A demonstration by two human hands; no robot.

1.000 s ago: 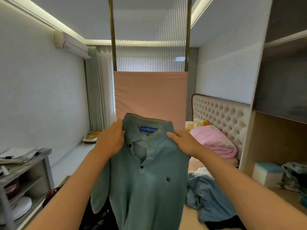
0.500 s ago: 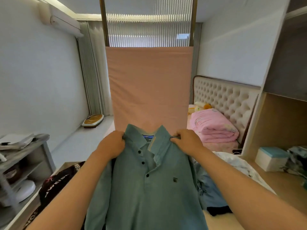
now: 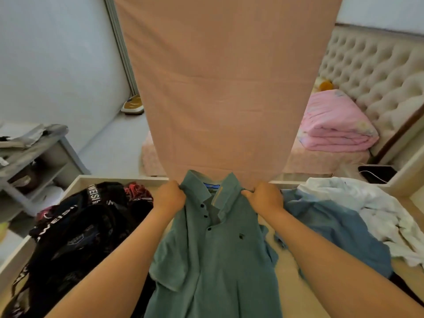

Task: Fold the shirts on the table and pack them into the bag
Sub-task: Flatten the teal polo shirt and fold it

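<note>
A teal polo shirt (image 3: 213, 253) with dark buttons hangs front-up between my arms over the middle of the table (image 3: 291, 292). My left hand (image 3: 169, 198) pinches its left shoulder by the collar. My right hand (image 3: 263, 198) grips the right shoulder. A black garment with white lettering (image 3: 75, 228) lies heaped on the left of the table. A blue shirt (image 3: 330, 228) and a white shirt (image 3: 364, 207) lie crumpled on the right. No bag is in view.
A pink sheet (image 3: 220, 88) hangs straight down just beyond the table's far edge. A bed with a folded pink quilt (image 3: 335, 125) stands behind on the right. A grey shelf unit (image 3: 34, 161) stands at the left.
Both hands have come down with the teal shirt from chest height to just above the table. My view has tilted downward, so the table and its clothes now show.
</note>
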